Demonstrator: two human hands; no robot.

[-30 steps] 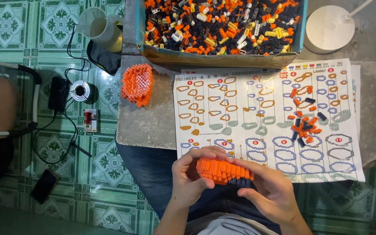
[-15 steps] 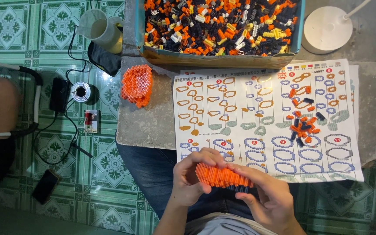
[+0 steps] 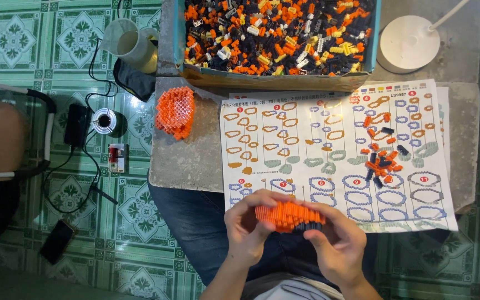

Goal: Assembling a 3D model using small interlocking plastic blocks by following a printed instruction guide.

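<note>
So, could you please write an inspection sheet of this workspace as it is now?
Surface: grey stone slab, mostly covered by an instruction sheet.
Job's things: orange brick piece held in both hands; second orange brick piece on the slab; box of mixed small bricks; loose bricks on the sheet.
Clutter: cup, phone on the floor.
Hands: left hand and right hand grip the piece.
Cables: black cable by a charger.
Surroundings: green patterned floor tiles, white lamp base.
</note>
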